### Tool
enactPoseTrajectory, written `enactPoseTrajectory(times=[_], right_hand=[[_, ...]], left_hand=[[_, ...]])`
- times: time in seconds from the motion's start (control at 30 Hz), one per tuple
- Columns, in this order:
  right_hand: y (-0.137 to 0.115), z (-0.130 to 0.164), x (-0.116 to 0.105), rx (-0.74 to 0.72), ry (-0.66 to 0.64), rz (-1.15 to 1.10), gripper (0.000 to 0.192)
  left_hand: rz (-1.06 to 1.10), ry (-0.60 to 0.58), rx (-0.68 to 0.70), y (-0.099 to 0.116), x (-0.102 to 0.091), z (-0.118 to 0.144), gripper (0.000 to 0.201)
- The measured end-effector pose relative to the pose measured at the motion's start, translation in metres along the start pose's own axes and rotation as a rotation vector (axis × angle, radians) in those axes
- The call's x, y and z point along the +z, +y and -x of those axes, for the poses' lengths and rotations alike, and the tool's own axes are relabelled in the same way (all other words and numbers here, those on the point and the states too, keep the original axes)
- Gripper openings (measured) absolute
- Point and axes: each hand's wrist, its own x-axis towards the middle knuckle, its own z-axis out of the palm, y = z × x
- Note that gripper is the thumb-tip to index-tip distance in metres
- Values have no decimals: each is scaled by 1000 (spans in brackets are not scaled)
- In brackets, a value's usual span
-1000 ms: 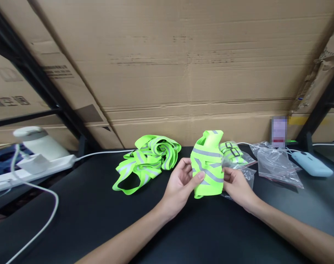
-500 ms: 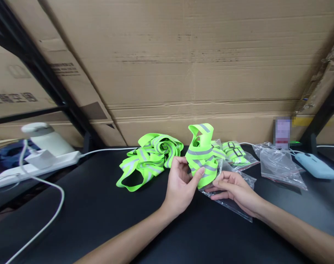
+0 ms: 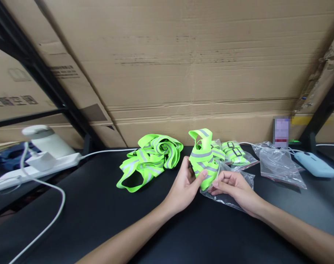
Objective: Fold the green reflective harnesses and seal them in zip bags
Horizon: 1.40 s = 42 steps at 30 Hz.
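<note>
My left hand (image 3: 185,187) is closed around a bundled neon-green reflective strap (image 3: 204,157) with grey stripes, its top end standing up in a loop. Pinched in my right hand (image 3: 233,187) is the edge of a clear plastic bag (image 3: 227,200), against the lower right of the bundle. The bundle's lower end meets the bag's mouth; how far it is inside I cannot tell. Left of my hands lies a loose heap of the same green straps (image 3: 153,159). Just behind my right hand, more folded straps with black buckles (image 3: 234,152) rest in clear bags.
Several flat clear zip bags (image 3: 279,165) lie at the right, beside a light blue power bank (image 3: 315,165). A white power strip (image 3: 37,170) with a cable and a white bottle (image 3: 50,141) are at left. Cardboard (image 3: 189,73) stands behind the black table (image 3: 101,212).
The strap bundle has dropped slightly and stands more upright against the bag. My right fingers have closed in on the bag's edge, and the bag's lower corner has drawn up.
</note>
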Motion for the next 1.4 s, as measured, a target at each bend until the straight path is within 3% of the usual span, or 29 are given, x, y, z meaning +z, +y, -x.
enactPoseTrajectory(times=[0.27, 0.47, 0.57, 0.73, 0.97, 1.07, 1.2, 1.4], right_hand=[[6, -2, -2, -92, 5, 200, 29], [2, 0, -2, -42, 54, 357, 26], [0, 3, -1, -86, 79, 467, 23], [6, 3, 2, -176, 35, 541, 36], [3, 1, 2, -136, 145, 608, 33], [0, 3, 1, -181, 127, 702, 34], [1, 3, -1, -243, 75, 708, 30], [3, 0, -1, -144, -41, 461, 31]], left_hand=[[-94, -58, -43, 5, -13, -6, 39], [-107, 19, 5, 1, -9, -4, 35], [-87, 22, 8, 2, -7, -5, 39], [-63, 94, 17, 1, -4, -6, 36], [-60, 49, 12, -1, 0, -3, 36], [-57, 70, 17, 0, 0, -2, 36], [-38, 101, -16, 4, -1, -3, 40], [-83, 109, 47, 6, 3, -2, 36]])
